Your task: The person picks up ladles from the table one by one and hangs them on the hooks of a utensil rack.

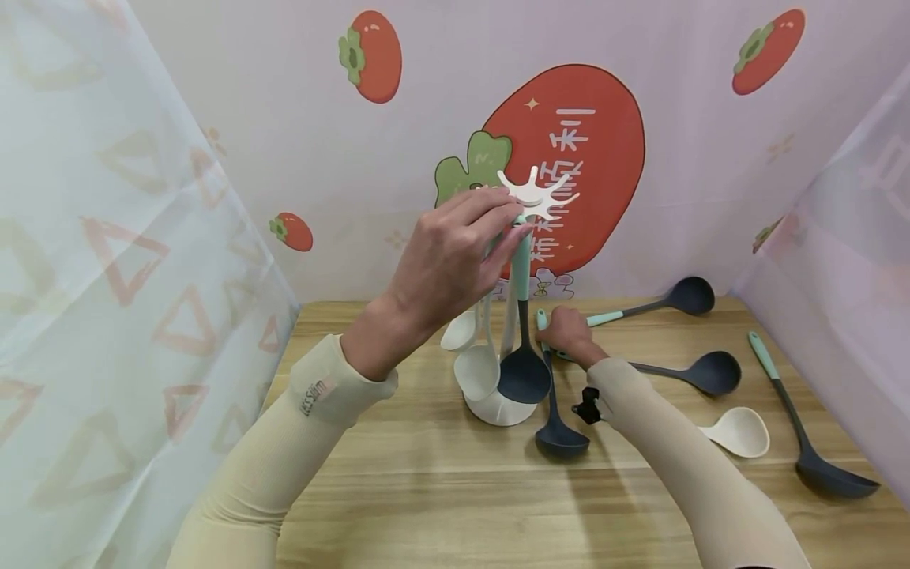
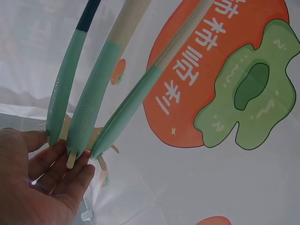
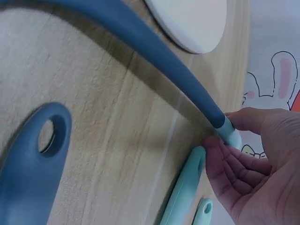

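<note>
A white utensil stand [image 1: 500, 411] with a star-shaped hook top [image 1: 535, 195] stands near the table's back edge. From it hang a dark ladle [image 1: 524, 374] and white ladles [image 1: 477, 371], all with mint handles. Up at the hooks, my left hand [image 1: 455, 253] pinches the mint handle end [image 2: 57, 112] of the hanging dark ladle between thumb and fingers. Beside the stand, a second dark ladle [image 1: 562, 439] lies with its bowl toward me. My right hand [image 1: 569, 330] pinches that one's mint handle [image 3: 229, 133]; its dark neck [image 3: 164, 63] slants across the right wrist view.
Right of the stand lie a dark ladle [image 1: 691, 295], a dark spoon [image 1: 714, 373], a white spoon [image 1: 739, 432] and another dark ladle [image 1: 835, 474]. A printed cloth wall [image 1: 675, 197] rises behind the wooden table [image 1: 426, 506], with cloth on both sides.
</note>
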Motion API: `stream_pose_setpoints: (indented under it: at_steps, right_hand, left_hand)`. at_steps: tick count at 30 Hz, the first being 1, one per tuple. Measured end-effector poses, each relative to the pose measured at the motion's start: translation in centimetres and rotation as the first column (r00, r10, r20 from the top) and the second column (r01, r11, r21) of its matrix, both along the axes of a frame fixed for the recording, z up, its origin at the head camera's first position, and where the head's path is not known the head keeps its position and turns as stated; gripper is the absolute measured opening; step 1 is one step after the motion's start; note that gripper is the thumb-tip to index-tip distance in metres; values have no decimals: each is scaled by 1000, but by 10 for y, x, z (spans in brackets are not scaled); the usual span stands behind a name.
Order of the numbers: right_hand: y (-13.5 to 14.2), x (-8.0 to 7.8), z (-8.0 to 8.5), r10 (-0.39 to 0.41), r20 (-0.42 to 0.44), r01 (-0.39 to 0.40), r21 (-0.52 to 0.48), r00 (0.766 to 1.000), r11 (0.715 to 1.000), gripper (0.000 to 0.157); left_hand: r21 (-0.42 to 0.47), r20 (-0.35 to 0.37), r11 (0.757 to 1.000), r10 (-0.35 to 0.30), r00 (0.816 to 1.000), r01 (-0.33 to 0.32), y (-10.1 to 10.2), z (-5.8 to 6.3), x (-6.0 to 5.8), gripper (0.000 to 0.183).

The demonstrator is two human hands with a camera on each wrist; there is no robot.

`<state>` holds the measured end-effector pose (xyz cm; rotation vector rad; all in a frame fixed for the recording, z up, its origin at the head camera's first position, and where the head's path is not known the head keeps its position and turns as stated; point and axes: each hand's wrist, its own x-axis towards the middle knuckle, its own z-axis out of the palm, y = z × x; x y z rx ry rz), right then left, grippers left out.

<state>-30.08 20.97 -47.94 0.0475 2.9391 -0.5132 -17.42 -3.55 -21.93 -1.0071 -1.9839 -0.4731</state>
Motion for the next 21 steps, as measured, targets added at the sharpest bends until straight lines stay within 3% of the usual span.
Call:
stream_pose_setpoints:
  at_steps: [8, 14, 21]
  right_hand:
    - [3, 1, 5, -9, -1, 8, -104, 1000, 995, 32]
    - [10, 7, 16, -13, 0, 13, -230, 1000, 973, 31]
    - [14, 16, 27, -9, -59, -10, -320, 998, 948, 30]
  left_hand:
    - [2, 2, 1000, 1, 1000, -1, 0, 0, 0, 29]
    - [6, 0, 1000, 1, 1000, -1, 0, 0, 0, 29]
    - [12, 4, 1000, -2, 1000, 2, 0, 0, 0, 30]
